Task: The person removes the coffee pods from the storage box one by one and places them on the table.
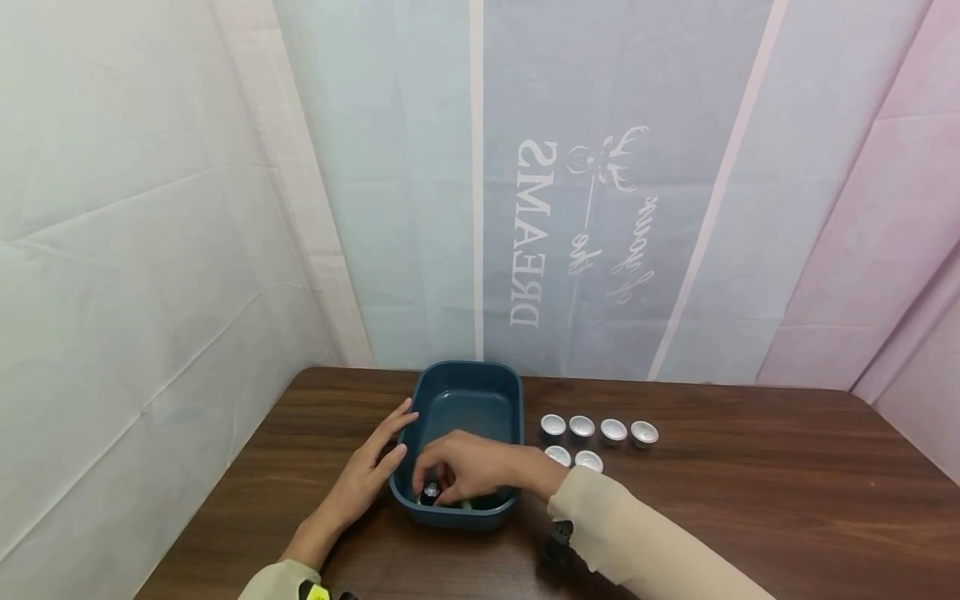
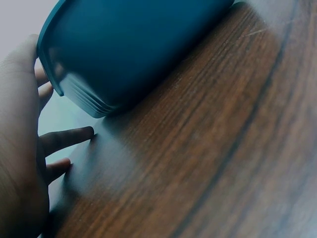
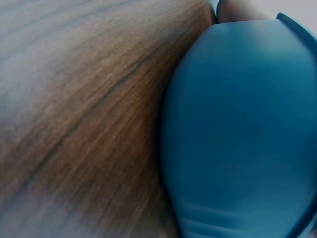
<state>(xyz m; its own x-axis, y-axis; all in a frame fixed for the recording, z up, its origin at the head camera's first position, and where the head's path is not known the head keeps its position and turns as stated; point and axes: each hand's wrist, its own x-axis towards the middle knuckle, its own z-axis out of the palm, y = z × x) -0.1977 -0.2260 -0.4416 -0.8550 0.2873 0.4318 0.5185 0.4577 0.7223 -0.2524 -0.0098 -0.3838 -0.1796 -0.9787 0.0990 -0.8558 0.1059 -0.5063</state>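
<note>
A deep blue plastic tub (image 1: 468, 417) stands on the wooden table. My left hand (image 1: 367, 471) lies along the tub's left side, its fingers fairly straight and the thumb and a fingertip at the rim. In the left wrist view two lower fingers stretch out beside the tub wall. My right hand (image 1: 472, 467) reaches down into the near end of the tub, thumb and fingers bent around a small dark object with a shiny, pale top (image 1: 431, 492). Its exact kind cannot be made out. Part of the tub's near floor is hidden by this hand.
To the right of the tub, several small white-topped cups (image 1: 582, 427) stand in two rows; the right forearm passes just in front of them. Wooden tabletop (image 1: 750, 500) extends right. A printed curtain (image 1: 600, 208) hangs behind the table.
</note>
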